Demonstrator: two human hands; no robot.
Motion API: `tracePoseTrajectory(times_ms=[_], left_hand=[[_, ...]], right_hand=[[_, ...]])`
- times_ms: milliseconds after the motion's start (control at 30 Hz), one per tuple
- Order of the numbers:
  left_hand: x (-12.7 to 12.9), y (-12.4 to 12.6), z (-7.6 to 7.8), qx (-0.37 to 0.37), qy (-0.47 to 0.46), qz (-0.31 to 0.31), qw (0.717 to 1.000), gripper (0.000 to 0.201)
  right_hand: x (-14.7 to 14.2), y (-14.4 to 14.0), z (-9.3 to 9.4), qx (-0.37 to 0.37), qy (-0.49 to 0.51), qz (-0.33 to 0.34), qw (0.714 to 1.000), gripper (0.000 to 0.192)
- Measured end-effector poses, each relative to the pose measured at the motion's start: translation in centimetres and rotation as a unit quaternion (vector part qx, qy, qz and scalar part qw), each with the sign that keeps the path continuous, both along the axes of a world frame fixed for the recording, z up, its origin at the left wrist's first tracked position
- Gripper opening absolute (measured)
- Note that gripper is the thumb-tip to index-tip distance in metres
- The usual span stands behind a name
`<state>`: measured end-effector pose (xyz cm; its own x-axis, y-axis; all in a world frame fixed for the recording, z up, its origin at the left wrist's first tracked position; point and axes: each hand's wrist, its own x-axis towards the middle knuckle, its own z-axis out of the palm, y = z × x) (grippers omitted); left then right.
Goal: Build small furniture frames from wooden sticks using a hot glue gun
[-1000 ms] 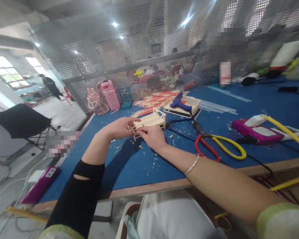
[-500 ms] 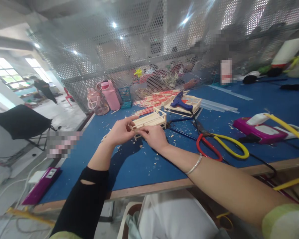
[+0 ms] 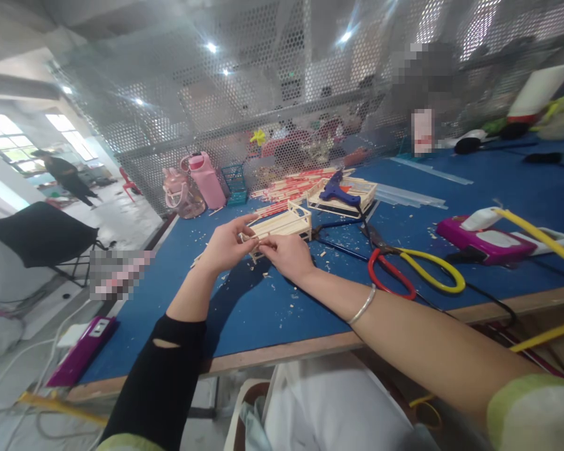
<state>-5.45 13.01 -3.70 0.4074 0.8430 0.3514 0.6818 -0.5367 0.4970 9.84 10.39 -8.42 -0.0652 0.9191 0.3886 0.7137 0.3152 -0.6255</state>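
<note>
A small frame of pale wooden sticks (image 3: 284, 225) rests on the blue table top (image 3: 244, 313). My left hand (image 3: 225, 245) pinches its near left end with thumb and fingers. Against the same near end, my right hand (image 3: 286, 255) closes its fingers on the frame's lower edge. A silver bangle sits on my right wrist. Wood chips lie scattered under and around both hands.
Yellow and red shears (image 3: 411, 272) lie right of my hands. A blue glue gun (image 3: 338, 191) rests on a second stick frame (image 3: 343, 199) behind, by loose sticks (image 3: 294, 186). A pink bottle (image 3: 207, 180), a magenta device (image 3: 486, 238) and a mesh screen stand around.
Both hands stay on the near end of the stick frame, shifting only slightly. My left fingers have spread a little over the frame's end. A person in the background has walked further left.
</note>
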Motion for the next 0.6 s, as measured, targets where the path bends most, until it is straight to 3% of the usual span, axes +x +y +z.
tracePoseTrajectory(times_ms=[267,600], left_hand=[[-0.01,-0.24,0.37,0.012,0.015,0.013,1.000,0.057],[-0.26,-0.21,0.25,-0.034,-0.025,-0.011,0.999,0.062]], right_hand=[[0.06,0.13,-0.16,0.014,-0.002,0.007,1.000,0.025],[-0.14,0.40,-0.38,0.024,0.002,0.002,1.000,0.027]])
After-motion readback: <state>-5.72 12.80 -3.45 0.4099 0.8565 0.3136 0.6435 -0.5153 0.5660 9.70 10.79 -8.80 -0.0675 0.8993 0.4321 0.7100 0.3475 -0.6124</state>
